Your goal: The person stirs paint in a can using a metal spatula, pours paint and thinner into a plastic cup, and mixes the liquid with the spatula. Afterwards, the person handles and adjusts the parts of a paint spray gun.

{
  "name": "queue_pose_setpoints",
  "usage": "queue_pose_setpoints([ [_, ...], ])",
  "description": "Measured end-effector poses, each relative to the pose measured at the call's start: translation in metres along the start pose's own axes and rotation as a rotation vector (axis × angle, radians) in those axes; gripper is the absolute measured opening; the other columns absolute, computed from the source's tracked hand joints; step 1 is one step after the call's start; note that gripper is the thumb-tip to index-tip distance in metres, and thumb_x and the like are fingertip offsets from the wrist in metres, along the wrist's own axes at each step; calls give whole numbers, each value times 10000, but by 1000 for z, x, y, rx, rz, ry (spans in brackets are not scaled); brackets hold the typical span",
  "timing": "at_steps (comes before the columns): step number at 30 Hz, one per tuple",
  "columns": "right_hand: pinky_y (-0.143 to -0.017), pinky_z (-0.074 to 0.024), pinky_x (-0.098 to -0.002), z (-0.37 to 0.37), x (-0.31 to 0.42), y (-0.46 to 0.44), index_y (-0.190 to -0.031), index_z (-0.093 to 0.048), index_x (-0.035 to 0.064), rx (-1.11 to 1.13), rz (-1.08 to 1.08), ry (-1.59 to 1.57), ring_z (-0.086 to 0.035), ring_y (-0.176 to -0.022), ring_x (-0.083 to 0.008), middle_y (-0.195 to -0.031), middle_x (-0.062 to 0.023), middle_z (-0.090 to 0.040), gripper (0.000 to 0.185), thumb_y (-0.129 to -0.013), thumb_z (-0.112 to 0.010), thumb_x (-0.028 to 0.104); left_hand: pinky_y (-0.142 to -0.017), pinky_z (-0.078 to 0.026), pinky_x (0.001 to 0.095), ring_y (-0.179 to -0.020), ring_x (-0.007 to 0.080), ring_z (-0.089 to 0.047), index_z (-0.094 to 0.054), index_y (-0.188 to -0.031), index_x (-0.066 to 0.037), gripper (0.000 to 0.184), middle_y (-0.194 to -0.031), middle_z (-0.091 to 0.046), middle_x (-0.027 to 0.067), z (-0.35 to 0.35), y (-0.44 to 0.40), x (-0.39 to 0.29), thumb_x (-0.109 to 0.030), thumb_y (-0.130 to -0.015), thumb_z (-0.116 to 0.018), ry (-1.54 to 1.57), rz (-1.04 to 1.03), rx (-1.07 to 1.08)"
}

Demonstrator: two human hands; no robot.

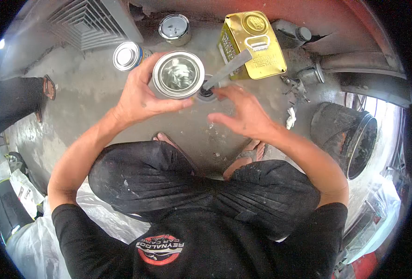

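Left hand [140, 90] is gripping the round tin [178, 74] by its side, left of the gold tin [267, 56]; right hand [247, 114] is open, fingers spread, nearer me than the gold tin. Small cup [207, 98] is just left of the gold tin, stick [229, 69] standing in it and leaning toward the gold tin. Main risk: stick looks long for that cup, so 1 bump from my right knuckles could lever it over. Risk 2: if my left grip slips or tilts, anything in the round tin could spill cup-side. Hard to see: round tin hides part of the cup and its own wall; shine inside could be liquid or bare metal. Can't tell if my right index touches the cup, or if the stick touches the gold tin or just overlaps it.
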State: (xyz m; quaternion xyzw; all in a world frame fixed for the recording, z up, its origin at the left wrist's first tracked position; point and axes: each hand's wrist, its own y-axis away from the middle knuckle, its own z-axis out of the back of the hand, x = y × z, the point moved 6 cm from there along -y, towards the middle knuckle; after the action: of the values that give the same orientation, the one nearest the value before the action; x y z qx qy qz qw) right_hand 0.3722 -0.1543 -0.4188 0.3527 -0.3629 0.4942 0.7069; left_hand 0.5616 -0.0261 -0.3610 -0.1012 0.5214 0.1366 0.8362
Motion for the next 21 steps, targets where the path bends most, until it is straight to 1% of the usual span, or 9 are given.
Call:
queue_pose_setpoints([
  [1, -838, -578, -386, -6, -24, 5, -1436, -459, -55, 69, -122, -19, -721, -945, -271, -1053, -210, -705, 757, -880, -821, 309, -1016, -505, 363, -1138, 213, -661, -607, -1314, 16, 793, -1208, -692, 117, 2, 0, 5, -279, -669, -962, -60, -28, -2],
  [3, -679, -559, -348, -14, -79, 9, -1410, -488, -70, -36, -312, -121, -689, -727, -207, -867, -154, -701, 670, -933, -765, 310, -1021, -504, 380, -1145, 248, -663, -618, -1306, 15, 783, -1210, -687, 136, 3, -1, 11, -298, -672, -954, -185, -85, -4],
  [4, -599, -550, -330, -13, -90, 7, -1397, -503, -78, -89, -407, -172, -673, -618, -175, -774, -126, -699, 630, -960, -737, 311, -1019, -505, 413, -1150, 306, -656, -630, -1293, 17, 772, -1217, -677, 166, 3, -2, 11, -317, -670, -942, -212, -82, -6],
  [7, -532, -505, -310, -16, -94, -6, -1393, -500, -78, -104, -550, -242, -630, -573, -138, -755, -110, -679, 619, -994, -690, 354, -1007, -511, 425, -1148, 330, -651, -624, -1295, 25, 775, -1223, -674, 179, -5, -3, 21, -314, -672, -935, -284, -121, 80],
  [8, -530, -504, -309, -20, -92, -11, -1385, -501, -79, -123, -537, -268, -632, -578, -140, -751, -111, -677, 613, -998, -681, 361, -1000, -513, 435, -1139, 362, -646, -614, -1310, 18, 776, -1237, -665, 184, -8, -3, 31, -312, -680, -924, -321, -112, 105],
  [13, -521, -504, -309, -42, -96, -45, -1300, -537, -81, -178, -463, -291, -640, -583, -158, -730, -114, -661, 572, -1023, -626, 411, -1011, -514, 444, -1150, 376, -641, -605, -1329, -6, 773, -1263, -651, 179, -17, -2, 42, -315, -688, -908, -334, -59, 190],
  [16, -522, -510, -336, -39, -95, -56, -1057, -643, -80, -285, -459, -344, -626, -554, -171, -744, -131, -670, 493, -1040, -592, 410, -1029, -501, 447, -1178, 382, -628, -598, -1330, 7, 788, -1281, -640, 198, -21, -4, 44, -327, -687, -908, -365, -58, 218],
  [19, -663, -526, -489, -28, -79, -56, -857, -640, -73, -300, -311, -82, -680, -701, -433, -757, -275, -658, 521, -1039, -564, 410, -1028, -498, 451, -1179, 391, -623, -591, -1336, 18, 802, -1272, -636, 209, -25, -4, 48, -327, -683, -904, -387, -54, 219],
  [21, -694, -507, -517, -15, -61, -49, -820, -633, -66, -281, -207, 50, -648, -752, -485, -795, -301, -644, 526, -1043, -555, 404, -1016, -501, 455, -1164, 400, -624, -589, -1345, 7, 805, -1252, -637, 211, -23, -2, 50, -317, -676, -900, -387, -28, 219],
])
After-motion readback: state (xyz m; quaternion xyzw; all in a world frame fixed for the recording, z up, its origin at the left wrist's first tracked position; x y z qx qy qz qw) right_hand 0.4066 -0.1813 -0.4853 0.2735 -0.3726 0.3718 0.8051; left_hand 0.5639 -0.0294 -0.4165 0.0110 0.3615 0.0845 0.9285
